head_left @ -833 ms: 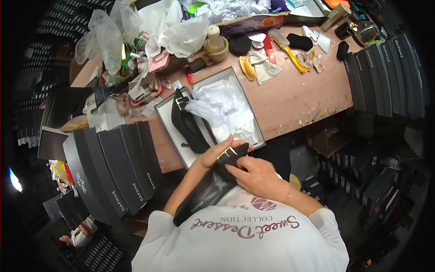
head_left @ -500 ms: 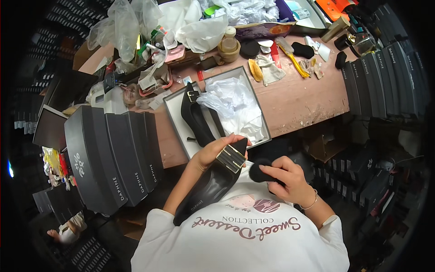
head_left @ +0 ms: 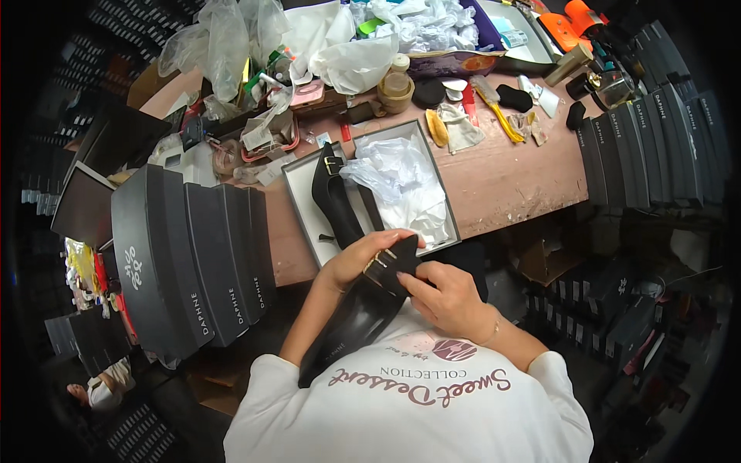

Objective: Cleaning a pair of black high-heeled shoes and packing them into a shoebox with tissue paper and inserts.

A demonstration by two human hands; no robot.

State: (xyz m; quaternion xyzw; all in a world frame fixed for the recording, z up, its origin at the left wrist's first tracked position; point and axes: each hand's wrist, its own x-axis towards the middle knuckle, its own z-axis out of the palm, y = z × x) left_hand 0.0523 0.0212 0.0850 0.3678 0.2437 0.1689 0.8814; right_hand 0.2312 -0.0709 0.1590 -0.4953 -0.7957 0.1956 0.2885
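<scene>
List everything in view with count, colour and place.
Held pump: one, black, before the chest
Boxed pump: one, black, shoebox's left side
Open shoebox: one, grey, bench front
Tissue paper: uncounted, white, shoebox's right side
Stacked shoeboxes: many, dark grey, both sides
Brush: one, yellow handle, bench's far side
Carton: one, purple, top centre
Plastic bags: several, clear, upper left
Workbench: one, pinkish brown, centre
Small clutter: uncounted, mixed, benchtop
Left hand, right hand: two, bare, at held pump's toe

black shoe [head_left: 347, 318] with gold buckle [head_left: 378, 266], white tissue paper [head_left: 397, 166], grey-rimmed white box [head_left: 309, 212], pinkish-brown tabletop [head_left: 517, 185], yellow brush handle [head_left: 506, 122]
</scene>
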